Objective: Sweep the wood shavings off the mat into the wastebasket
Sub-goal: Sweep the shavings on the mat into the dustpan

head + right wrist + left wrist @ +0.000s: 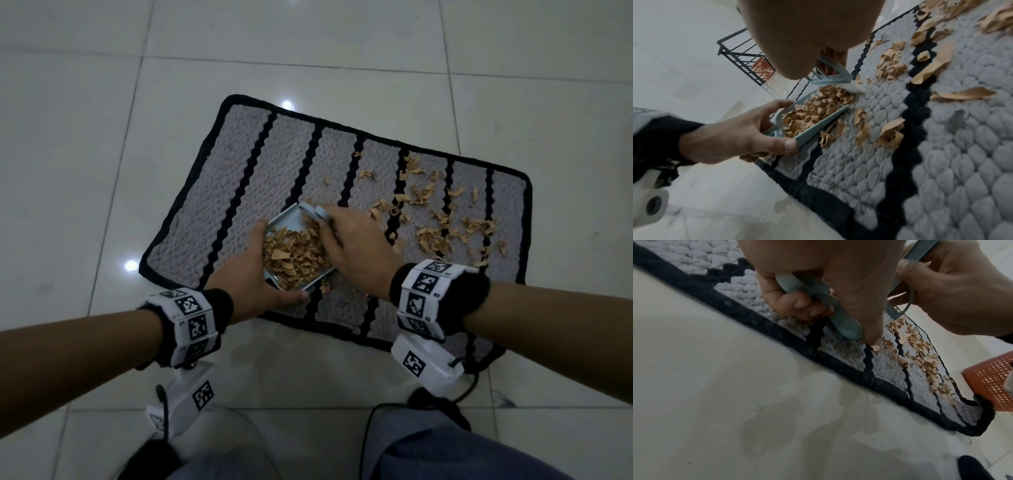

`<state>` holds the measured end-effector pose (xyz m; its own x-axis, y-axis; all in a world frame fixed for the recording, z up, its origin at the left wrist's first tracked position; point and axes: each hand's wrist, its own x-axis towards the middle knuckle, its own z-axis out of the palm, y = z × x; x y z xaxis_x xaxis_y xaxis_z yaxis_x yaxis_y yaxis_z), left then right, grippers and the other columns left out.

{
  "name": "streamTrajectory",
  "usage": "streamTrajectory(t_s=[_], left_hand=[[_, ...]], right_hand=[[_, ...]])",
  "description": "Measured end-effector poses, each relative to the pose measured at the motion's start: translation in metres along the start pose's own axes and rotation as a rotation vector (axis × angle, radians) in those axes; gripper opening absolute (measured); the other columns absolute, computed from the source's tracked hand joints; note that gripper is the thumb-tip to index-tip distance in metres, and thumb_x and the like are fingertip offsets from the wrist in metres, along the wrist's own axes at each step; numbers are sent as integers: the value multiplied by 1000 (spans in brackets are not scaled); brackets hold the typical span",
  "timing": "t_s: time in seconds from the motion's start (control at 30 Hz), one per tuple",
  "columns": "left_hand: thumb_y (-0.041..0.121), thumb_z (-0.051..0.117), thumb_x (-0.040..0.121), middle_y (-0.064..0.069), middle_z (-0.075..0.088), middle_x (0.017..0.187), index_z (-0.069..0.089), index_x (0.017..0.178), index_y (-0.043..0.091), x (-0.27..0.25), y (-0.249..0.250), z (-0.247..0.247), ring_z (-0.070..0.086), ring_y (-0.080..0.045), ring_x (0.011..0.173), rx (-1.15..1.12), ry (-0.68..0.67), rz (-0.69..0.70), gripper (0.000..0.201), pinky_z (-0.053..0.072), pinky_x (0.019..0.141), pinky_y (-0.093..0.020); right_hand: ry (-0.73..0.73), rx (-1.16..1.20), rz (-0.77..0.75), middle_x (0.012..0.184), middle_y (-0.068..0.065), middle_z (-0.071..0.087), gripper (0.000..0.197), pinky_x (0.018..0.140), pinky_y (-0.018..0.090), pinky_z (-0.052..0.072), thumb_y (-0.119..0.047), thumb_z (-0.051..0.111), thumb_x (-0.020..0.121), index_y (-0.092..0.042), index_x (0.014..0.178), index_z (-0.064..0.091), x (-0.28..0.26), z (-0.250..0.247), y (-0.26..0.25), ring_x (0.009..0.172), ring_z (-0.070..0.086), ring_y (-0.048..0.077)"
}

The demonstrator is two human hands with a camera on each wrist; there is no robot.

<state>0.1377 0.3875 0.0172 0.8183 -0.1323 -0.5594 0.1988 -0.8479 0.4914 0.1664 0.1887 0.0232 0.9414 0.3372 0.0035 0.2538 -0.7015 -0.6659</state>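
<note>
Wood shavings (442, 219) lie all over the right part of my striped mat (239, 192) on the tiled floor (85, 154). I think I am about halfway. My left hand (255, 274) grips the full blue dustpan (287, 219); my right hand (356, 240) grips the little brush (830, 76). The orange wastebasket (990, 382) waits past the mat's corner. Nothing blocks the way.

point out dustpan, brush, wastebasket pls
dustpan (286, 219): head view, bare floor of the pan near its far rim.
brush (835, 76): right wrist view, pale blue back above the bristles.
wastebasket (990, 382): left wrist view, orange mesh wall.
</note>
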Motion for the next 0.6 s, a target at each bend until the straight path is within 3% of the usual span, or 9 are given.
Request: streamTrajectory(t_s=[0.1,0.17,0.27,0.3,0.37,0.47,0.6], left_hand=[[67,81,55,-1,56,134,-9,151,35,0,0,0,61,-23,110,-14,-2,0,135,52,88,-34],[67,81,55,0,57,132,-8,150,37,-1,-1,0,61,-22,109,-34,-6,-2,133,53,89,-36],[65,82,55,3,57,130,-6,149,39,-1,-1,0,61,-20,109,-76,4,6,131,53,89,-34],[64,83,56,5,57,128,-5,149,39,-2,-1,0,61,-19,108,-92,11,8,130,52,89,-33],[62,83,57,8,56,119,-2,148,40,-4,1,-1,60,-17,103,-111,25,18,126,51,85,-30],[60,83,59,11,52,116,0,148,38,-3,4,-2,56,-12,94,-114,17,39,124,49,81,-26],[63,82,59,5,54,131,-2,150,36,2,2,-6,59,-16,101,-100,10,38,127,50,83,-27]], right_hand=[[-34,-32,-35,104,8,63,32,73,26,36,-21,42,102,-8,129,53,-6,6,-1,85,52,19],[-33,-35,-54,104,10,63,31,72,23,33,-22,42,102,-8,128,53,-7,4,-3,82,45,11],[-7,-12,-49,80,-9,49,27,60,13,24,-20,42,103,-6,123,54,-7,-2,-9,64,32,3],[8,-1,-44,75,-17,41,26,56,11,25,-20,42,103,-7,122,54,-7,-4,-10,60,35,3],[12,17,-34,68,-20,37,24,52,12,26,-20,41,103,-10,121,54,-6,-9,-14,57,39,-2],[-9,62,3,65,-7,49,25,47,17,29,-23,40,104,-9,117,56,-3,-19,-13,53,44,6],[96,142,82,80,19,63,29,54,38,45,-25,41,104,-3,112,59,10,-38,-6,62,55,30]])
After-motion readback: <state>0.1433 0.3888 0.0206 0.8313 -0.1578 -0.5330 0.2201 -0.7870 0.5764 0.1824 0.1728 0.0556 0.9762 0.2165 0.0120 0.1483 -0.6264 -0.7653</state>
